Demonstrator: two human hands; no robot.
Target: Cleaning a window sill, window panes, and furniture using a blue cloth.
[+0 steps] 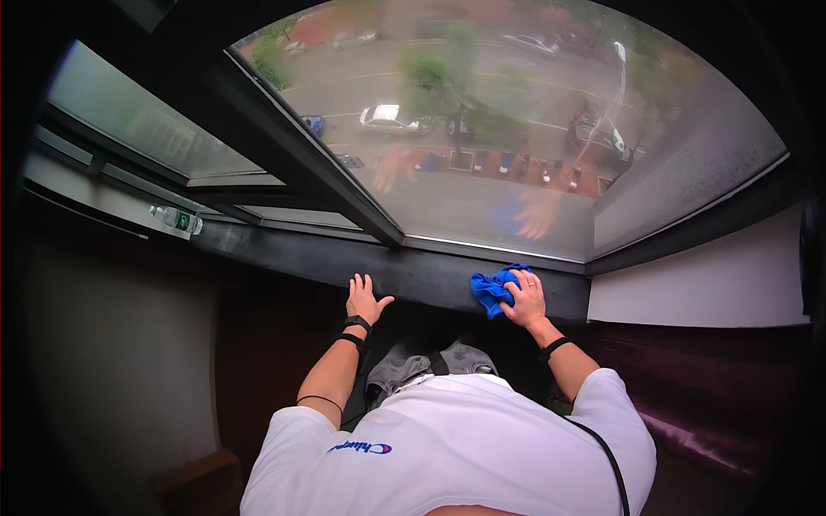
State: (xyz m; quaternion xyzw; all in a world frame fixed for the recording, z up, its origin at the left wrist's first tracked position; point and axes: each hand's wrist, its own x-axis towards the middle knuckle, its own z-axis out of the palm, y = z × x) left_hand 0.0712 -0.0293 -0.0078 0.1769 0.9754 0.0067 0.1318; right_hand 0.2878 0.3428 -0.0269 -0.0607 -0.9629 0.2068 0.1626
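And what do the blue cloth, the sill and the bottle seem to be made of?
Blue cloth: matte, soft fabric, perhaps microfibre; it bunches in folds. Dark sill: smooth, faint sheen, maybe painted or stone; I can't tell. Bottle: likely clear plastic, see-through.

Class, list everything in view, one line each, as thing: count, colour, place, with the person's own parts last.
Cloth: one, blue, bunched under the right hand on the sill
Sill: one, black, along the window's base
Window panes: several, clear, in dark frames, ahead and left
Bottle: one, clear with green label, by the sill's left end
Panel: one, white, right of the sill
Cars: several, white, blue, others blurred, outside below
Shirt: one, white, on the person
Trousers: one pair, grey, below the sill
Wristbands: three, black, two left, one right
Left hand: one, bare, at the sill's front edge
Right hand: one, bare with ring, on the cloth
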